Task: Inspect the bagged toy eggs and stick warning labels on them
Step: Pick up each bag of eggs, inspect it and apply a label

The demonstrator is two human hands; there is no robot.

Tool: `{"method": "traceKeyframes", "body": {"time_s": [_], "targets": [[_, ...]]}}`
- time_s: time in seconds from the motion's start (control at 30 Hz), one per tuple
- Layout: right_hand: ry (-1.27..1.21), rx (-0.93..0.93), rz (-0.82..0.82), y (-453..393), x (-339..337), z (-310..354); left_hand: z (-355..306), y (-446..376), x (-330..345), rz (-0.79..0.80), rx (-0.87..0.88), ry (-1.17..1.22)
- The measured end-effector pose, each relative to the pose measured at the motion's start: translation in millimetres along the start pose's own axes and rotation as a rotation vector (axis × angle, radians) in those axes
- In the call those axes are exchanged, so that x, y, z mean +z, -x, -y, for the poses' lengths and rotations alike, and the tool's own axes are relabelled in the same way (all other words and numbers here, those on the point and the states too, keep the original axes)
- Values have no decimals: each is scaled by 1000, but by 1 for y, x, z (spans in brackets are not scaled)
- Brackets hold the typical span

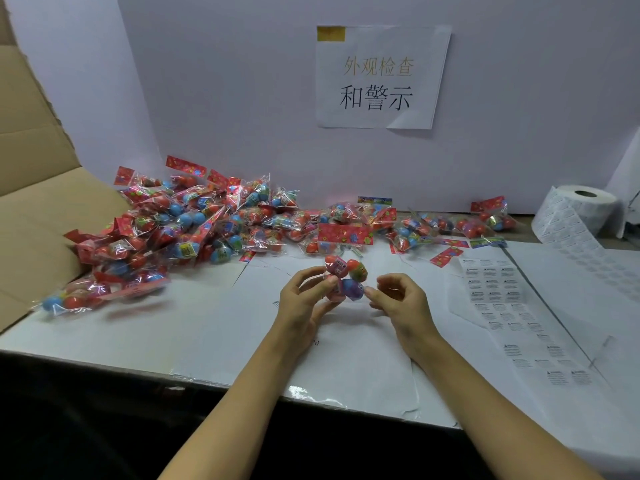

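Bag of toy eggs (344,280), clear film, several coloured eggs inside (orange, pink, purple, green-patterned); held up above the surface (194,327), at centre, between both hands.

Left hand (304,303): fingers curled round the bag's left side, thumb pinching the film. Gripping.

Right hand (398,299): fingers curled, tips pinching the bag's right edge or something small against it; whether a label is already on a fingertip cannot be told.

Label sheet (498,289): backing paper lying flat to the right of the hands, rows of small printed warning labels, several places lower down already bare.

Label roll (581,209): further stock, standing at far right, its strip running down to the sheet.

Pile of bagged eggs (194,226): heaped at back left, spreading along the wall to the right; one bag lies apart near the front left edge.

Cardboard box (38,202): open flaps, far left.

Paper sign (381,77): taped to the rear wall.

Step in hand, as judged: inspection of the held bag, labelling to follow. Handling note: turn the bag so each egg and the seal are seen; pull the film taut over a flat stretch before pressing a label, since loose film over round eggs would likely wrinkle; press from one edge across.
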State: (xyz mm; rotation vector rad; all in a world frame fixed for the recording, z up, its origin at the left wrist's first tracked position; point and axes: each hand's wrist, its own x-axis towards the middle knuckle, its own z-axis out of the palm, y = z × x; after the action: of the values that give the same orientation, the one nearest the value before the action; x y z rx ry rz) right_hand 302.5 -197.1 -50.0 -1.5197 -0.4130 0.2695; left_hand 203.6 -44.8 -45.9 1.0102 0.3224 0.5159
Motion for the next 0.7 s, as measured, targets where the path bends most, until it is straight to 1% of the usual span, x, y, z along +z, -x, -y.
{"method": "traceKeyframes", "body": {"time_s": [0.07,0.17,0.27,0.33,0.4,0.5,0.57,0.63,0.7], "targets": [[45,-41,-23,0,-1,-2,1,1,2,43,0,-32],[122,-80,15,1,0,-2,0,3,7,142,-4,-75],[3,-43,103,3,0,3,-2,4,8,171,-45,-18],[-108,-17,161,4,0,4,0,5,8,179,-33,-64],[-114,-31,184,5,1,5,3,6,7,191,10,-160],[-62,-78,144,4,2,2,4,9,6,216,63,-253],[-85,-47,152,2,2,0,3,10,6,168,124,-325],[-142,13,186,0,0,0,3,8,6,50,186,-403],[-172,31,208,0,-1,2,3,7,8,-24,170,-398]]}}
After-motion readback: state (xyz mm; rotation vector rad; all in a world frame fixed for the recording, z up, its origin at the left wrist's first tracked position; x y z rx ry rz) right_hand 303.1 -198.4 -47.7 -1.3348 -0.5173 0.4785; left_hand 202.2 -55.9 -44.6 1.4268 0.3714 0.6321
